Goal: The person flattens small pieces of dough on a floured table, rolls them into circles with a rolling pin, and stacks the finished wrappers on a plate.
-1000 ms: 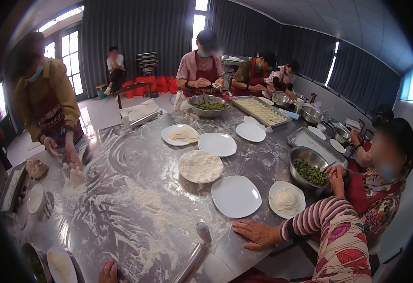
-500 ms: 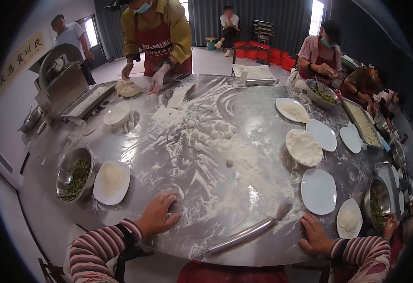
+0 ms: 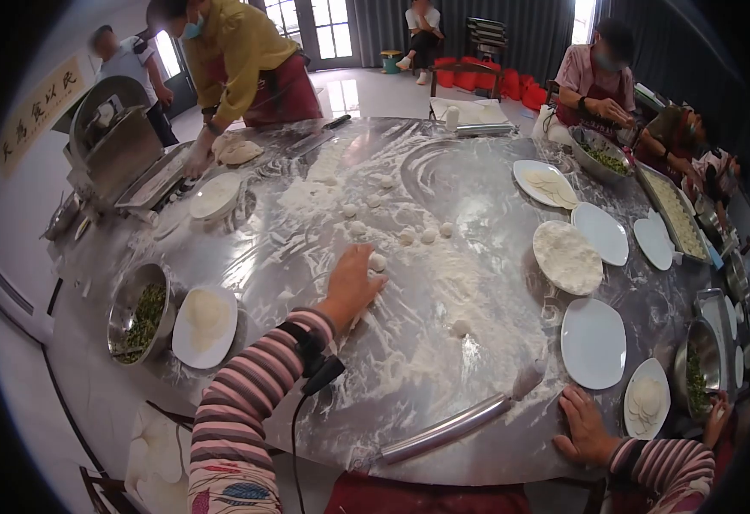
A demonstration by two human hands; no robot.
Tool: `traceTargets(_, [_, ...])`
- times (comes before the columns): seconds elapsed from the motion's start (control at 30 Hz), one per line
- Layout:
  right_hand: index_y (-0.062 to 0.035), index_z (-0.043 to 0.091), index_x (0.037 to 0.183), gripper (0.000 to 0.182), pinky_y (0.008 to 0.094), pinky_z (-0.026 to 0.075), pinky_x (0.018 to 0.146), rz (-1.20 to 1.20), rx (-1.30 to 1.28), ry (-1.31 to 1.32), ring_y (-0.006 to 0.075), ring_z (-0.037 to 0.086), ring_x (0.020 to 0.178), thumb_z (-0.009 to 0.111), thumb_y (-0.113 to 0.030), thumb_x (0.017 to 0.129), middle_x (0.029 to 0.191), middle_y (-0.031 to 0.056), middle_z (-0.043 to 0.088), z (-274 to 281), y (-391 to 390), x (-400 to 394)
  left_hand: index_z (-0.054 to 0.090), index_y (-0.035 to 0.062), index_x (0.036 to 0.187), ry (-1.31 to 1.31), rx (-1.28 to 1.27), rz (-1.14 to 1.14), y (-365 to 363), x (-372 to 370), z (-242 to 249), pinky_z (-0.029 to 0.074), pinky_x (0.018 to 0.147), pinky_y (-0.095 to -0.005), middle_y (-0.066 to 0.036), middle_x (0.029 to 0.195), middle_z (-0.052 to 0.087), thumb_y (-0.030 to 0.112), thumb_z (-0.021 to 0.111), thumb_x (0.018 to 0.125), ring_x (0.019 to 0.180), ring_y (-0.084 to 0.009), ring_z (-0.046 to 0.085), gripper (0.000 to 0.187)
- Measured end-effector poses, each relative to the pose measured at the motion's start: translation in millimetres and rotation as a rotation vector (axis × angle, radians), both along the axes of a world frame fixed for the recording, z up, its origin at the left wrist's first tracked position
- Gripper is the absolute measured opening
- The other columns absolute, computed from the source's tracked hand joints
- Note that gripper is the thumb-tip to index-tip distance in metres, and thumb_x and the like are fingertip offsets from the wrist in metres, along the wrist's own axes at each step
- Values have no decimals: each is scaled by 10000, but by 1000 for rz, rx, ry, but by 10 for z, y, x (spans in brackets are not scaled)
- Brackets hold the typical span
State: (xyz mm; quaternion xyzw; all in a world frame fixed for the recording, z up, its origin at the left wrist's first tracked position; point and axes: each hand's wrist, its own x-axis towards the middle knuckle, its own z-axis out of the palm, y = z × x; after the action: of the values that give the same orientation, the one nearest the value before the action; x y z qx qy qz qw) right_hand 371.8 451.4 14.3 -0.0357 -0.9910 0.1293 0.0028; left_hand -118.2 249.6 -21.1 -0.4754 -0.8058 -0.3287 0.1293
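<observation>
My left hand (image 3: 351,287) reaches out over the floured metal table, palm down. Its thumb and fingertips close around a small dough ball (image 3: 378,262). Several other dough balls (image 3: 428,236) lie just beyond it. Spread on the table's near right edge, my right hand (image 3: 587,430) holds nothing. Between my arms lies a metal rolling pin (image 3: 448,430), its far handle dusted with flour. One dough piece (image 3: 461,328) sits alone beyond the pin. A white plate (image 3: 594,343) is above my right hand.
On the left stand a steel bowl of chopped greens (image 3: 145,313) and a plate of wrappers (image 3: 206,325). A flour plate (image 3: 568,257) lies right. Across the table, a person in a yellow top (image 3: 246,51) leans near a dough lump (image 3: 236,149). A cable hangs from my left wrist.
My left hand has moved forward and right from near the table edge to the dough balls. My right hand stays put. The person in yellow has leaned left. The lone dough piece lies nearer the pin.
</observation>
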Motion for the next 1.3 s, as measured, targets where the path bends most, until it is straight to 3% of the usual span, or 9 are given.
traceTargets(0.2, [91, 387, 1261, 692, 528, 261, 1066, -16, -18, -10, 459, 338, 1259, 630, -321, 760, 1338, 278, 368, 37, -36, 2, 554, 45, 1071, -83, -166, 115, 212, -78, -114, 453, 811, -416, -144, 971, 557, 195, 700, 737, 963, -338, 554, 394])
traceTargets(0.3, [84, 387, 1262, 681, 528, 258, 1068, -15, -6, 26, 458, 337, 1261, 628, -301, 754, 1344, 272, 366, 25, -37, -5, 586, 43, 988, -43, -109, 32, -34, -1, -57, 465, 742, -415, -125, 892, 567, 180, 689, 745, 878, -318, 574, 298])
traceTargets(0.37, [82, 387, 1263, 677, 529, 255, 1070, -20, -7, 36, 459, 336, 1261, 624, -294, 752, 1345, 272, 365, 14, -37, 0, 594, 51, 952, -217, -251, -110, -350, 224, 93, 473, 745, -419, -142, 927, 566, 171, 683, 749, 912, -340, 567, 252])
traceTargets(0.6, [81, 369, 1277, 666, 529, 245, 1074, 8, -5, 75, 461, 332, 1265, 598, -270, 759, 1342, 286, 357, 11, -102, 19, 581, 52, 1014, -211, -323, -226, -1273, 861, 180, 478, 762, -419, -141, 971, 570, 228, 673, 787, 911, -354, 566, 302])
traceTargets(0.8, [81, 359, 1289, 675, 521, 242, 1079, -17, 41, 73, 460, 322, 1275, 592, -266, 759, 1354, 284, 347, 23, -157, 30, 432, -7, 1279, -74, -3, 35, -956, 820, 461, 337, 1006, -450, -267, 1288, 435, 429, 572, 865, 1192, -415, 417, 617])
traceTargets(0.9, [80, 359, 1291, 679, 520, 240, 1079, -36, 42, 50, 459, 319, 1278, 594, -264, 755, 1361, 280, 345, 59, -163, 19, 367, -8, 1346, 108, -260, 40, -749, 997, 446, 233, 1049, -530, -244, 1405, 329, 459, 519, 879, 1282, -427, 311, 677])
traceTargets(1.03, [75, 366, 1288, 681, 516, 245, 1078, -14, 49, 56, 452, 323, 1276, 609, -261, 749, 1365, 269, 349, 52, -103, -23, 376, -10, 1351, 65, -428, -25, -698, 1097, 37, 180, 1063, -582, -246, 1418, 314, 527, 493, 860, 1334, -418, 253, 737])
traceTargets(1.17, [73, 371, 1286, 693, 508, 256, 1075, -17, 53, 34, 440, 335, 1272, 624, -289, 753, 1360, 262, 358, 89, -133, 9, 399, 2, 1335, 33, -388, -56, -699, 1050, 51, 190, 1073, -553, -245, 1413, 325, 486, 541, 848, 1331, -423, 255, 701])
traceTargets(1.3, [65, 383, 1284, 683, 497, 263, 1077, -16, 47, 64, 426, 336, 1279, 633, -305, 767, 1355, 253, 367, 69, -115, 38, 507, 1, 1198, -147, -172, -100, -629, 909, -19, 319, 1024, -460, -244, 1294, 443, 370, 614, 821, 1226, -409, 394, 538])
